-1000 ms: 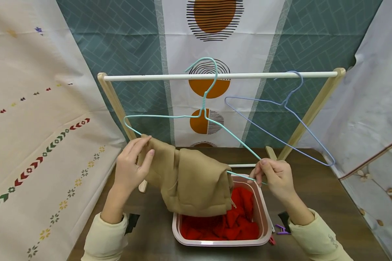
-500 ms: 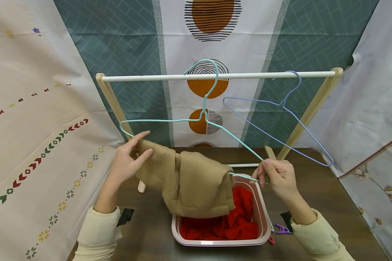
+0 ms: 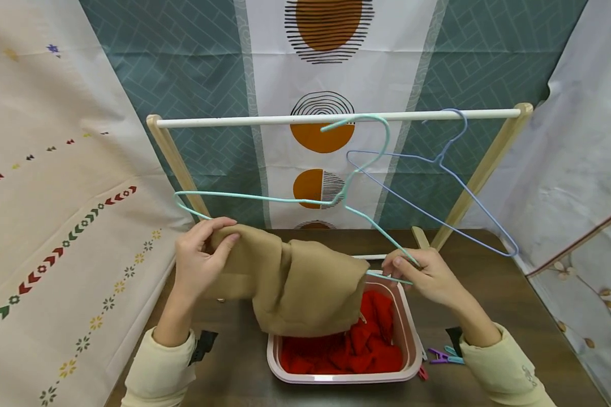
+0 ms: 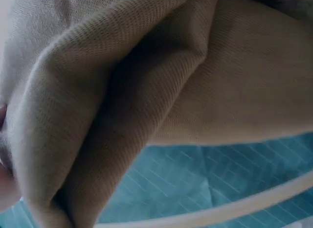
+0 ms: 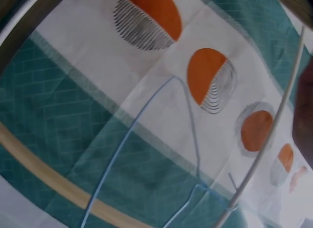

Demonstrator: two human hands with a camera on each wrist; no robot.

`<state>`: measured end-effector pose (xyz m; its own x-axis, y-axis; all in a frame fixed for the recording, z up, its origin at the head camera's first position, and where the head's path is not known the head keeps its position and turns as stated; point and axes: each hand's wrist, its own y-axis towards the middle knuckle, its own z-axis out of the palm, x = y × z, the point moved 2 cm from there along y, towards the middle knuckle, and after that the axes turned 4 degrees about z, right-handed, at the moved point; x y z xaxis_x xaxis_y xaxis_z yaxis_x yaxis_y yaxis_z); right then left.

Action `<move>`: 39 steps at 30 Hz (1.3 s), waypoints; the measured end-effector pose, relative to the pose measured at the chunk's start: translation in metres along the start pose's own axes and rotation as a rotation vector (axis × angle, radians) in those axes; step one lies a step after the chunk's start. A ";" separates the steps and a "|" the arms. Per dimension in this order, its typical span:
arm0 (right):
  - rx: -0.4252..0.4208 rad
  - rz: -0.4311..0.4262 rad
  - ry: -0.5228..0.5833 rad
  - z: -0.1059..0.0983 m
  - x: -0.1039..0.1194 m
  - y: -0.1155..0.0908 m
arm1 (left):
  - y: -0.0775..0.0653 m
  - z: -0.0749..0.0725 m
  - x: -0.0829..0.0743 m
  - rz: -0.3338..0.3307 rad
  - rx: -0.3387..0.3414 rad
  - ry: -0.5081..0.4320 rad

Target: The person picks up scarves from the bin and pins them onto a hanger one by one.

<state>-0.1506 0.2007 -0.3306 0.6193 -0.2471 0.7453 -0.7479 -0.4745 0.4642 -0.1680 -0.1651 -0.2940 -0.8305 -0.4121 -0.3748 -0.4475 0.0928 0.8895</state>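
Note:
A tan folded cloth garment [image 3: 315,288] drapes over the lower bar of a mint-green wire hanger [image 3: 265,198]. In the head view, my left hand [image 3: 198,260] pinches the garment's upper left edge between thumb and fingers, near the hanger's left end. My right hand [image 3: 425,274] grips the hanger's right corner. The hanger tilts, its hook overlapping the white rail [image 3: 224,121] in this view. Folds of the tan garment [image 4: 244,81] fill most of the left wrist view, with fingertips showing at its left edge.
A blue wire hanger [image 3: 440,160] hangs from the rail's right part. Below the garment, a pink basin [image 3: 346,379] holds red cloth [image 3: 377,339]. Purple clothespins [image 3: 438,356] and others lie right of the basin. Wooden posts [image 3: 481,181] support the rail.
The mint-green hanger has tipped and its hook has shifted right and down. My left hand has closed its pinch on the garment's left edge, which now spreads farther left.

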 end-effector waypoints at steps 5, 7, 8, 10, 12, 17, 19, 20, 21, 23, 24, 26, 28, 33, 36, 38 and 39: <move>0.151 0.164 -0.002 0.004 0.004 0.004 | 0.001 0.005 -0.014 0.021 -0.006 0.000; 0.177 0.200 0.027 0.005 0.004 0.006 | 0.001 0.007 -0.018 0.026 -0.008 -0.005; 0.177 0.210 0.035 0.006 0.004 0.006 | 0.001 0.008 -0.019 0.028 -0.010 -0.006; 0.156 0.216 0.033 0.008 0.002 0.006 | 0.001 0.010 -0.021 0.027 -0.015 -0.009; 0.130 0.200 0.037 0.009 0.001 0.006 | 0.001 0.010 -0.021 0.022 -0.018 -0.005; 0.078 0.157 0.023 0.010 0.001 0.005 | -0.001 0.010 -0.022 0.004 -0.017 -0.013; 0.066 0.166 0.005 0.009 0.003 0.004 | -0.002 0.009 -0.022 0.013 -0.019 -0.014; 0.064 0.175 0.002 0.008 0.004 0.004 | -0.002 0.008 -0.022 0.013 -0.019 -0.013; 0.062 0.188 0.004 0.007 0.006 0.004 | -0.002 0.007 -0.022 0.011 -0.022 -0.013; 0.057 0.213 0.005 0.005 0.008 0.003 | -0.001 0.004 -0.021 -0.002 -0.032 -0.018; 0.051 0.216 0.002 0.003 0.010 0.003 | -0.001 0.002 -0.020 -0.014 -0.042 -0.023; 0.037 0.211 -0.016 0.000 0.012 0.003 | 0.000 -0.002 -0.019 -0.038 -0.065 -0.029; 0.024 0.195 -0.032 -0.004 0.014 0.001 | 0.001 -0.006 -0.017 -0.059 -0.097 -0.042; 0.030 0.141 -0.041 -0.012 0.015 -0.002 | 0.003 -0.016 -0.012 -0.082 -0.163 -0.109; 0.038 0.125 -0.041 -0.018 0.016 -0.003 | 0.004 -0.020 -0.010 -0.094 -0.183 -0.150; 0.045 0.111 -0.055 -0.021 0.016 -0.004 | 0.005 -0.022 -0.008 -0.104 -0.191 -0.161; 0.049 0.108 -0.063 -0.023 0.017 -0.004 | 0.005 -0.022 -0.008 -0.108 -0.192 -0.161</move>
<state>-0.1426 0.2179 -0.3094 0.5508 -0.3508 0.7573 -0.7995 -0.4823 0.3581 -0.1563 -0.1816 -0.2806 -0.8303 -0.2594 -0.4932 -0.4780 -0.1237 0.8696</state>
